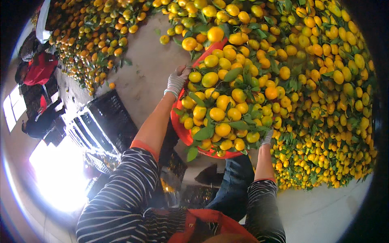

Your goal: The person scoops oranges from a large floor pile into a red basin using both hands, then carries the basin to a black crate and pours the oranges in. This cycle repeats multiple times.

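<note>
A red plastic basin [181,129], heaped with yellow-orange citrus fruits [217,114] and green leaves, is tilted in front of me against a big pile of the same fruit [316,76]. My left hand [177,80], in a whitish knitted glove with bare fingertips, grips the basin's left rim. At the lower right rim is my right hand [267,136], also gloved; leaves and fruit hide its fingers, so its grip is not seen in full. Single fruits spill over between basin and pile.
Another fruit pile [100,39] lies at the upper left. Black plastic crates [112,118] stand left of my arm, with more crates [197,196] near my legs. At the far left is a person in dark and red clothing [39,70]. Bright light glares at the lower left.
</note>
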Action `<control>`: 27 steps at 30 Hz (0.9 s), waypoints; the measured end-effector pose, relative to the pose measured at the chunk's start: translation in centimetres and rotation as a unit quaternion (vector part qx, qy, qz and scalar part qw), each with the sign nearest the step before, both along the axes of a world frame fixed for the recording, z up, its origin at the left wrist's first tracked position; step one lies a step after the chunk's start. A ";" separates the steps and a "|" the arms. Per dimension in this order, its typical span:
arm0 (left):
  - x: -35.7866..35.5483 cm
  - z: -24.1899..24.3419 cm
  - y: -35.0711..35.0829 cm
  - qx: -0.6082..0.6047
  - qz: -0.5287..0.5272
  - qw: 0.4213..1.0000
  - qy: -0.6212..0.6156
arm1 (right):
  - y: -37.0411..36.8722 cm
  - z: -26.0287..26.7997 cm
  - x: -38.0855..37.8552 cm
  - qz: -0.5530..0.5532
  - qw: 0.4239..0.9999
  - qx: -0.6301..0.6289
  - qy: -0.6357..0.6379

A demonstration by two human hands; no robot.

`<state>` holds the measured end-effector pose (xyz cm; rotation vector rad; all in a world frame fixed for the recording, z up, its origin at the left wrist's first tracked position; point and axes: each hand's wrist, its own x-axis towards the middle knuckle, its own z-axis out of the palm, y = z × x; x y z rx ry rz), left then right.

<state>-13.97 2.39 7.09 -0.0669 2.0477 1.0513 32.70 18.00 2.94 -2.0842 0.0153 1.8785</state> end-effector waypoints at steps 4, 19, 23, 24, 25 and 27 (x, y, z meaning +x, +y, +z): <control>0.7 10.2 -1.9 0.073 0.055 0.996 -0.017 | -0.8 8.2 0.9 0.023 0.997 -0.031 -0.069; 5.7 40.2 -1.1 0.185 0.150 0.971 -0.023 | 12.9 39.1 -3.2 0.347 0.920 0.162 -0.080; 4.0 45.1 -0.6 0.246 0.205 0.945 -0.060 | 16.6 44.7 -11.9 0.417 0.879 0.222 -0.066; 3.3 45.7 -1.2 0.238 0.218 0.946 -0.031 | 17.5 46.0 -14.4 0.442 0.863 0.238 -0.058; 2.5 46.1 -2.3 0.220 0.217 0.951 -0.013 | 18.1 46.8 -17.0 0.469 0.845 0.255 -0.047; 0.3 46.3 -5.7 0.234 0.258 0.935 0.064 | 19.1 48.6 -22.4 0.510 0.813 0.281 -0.024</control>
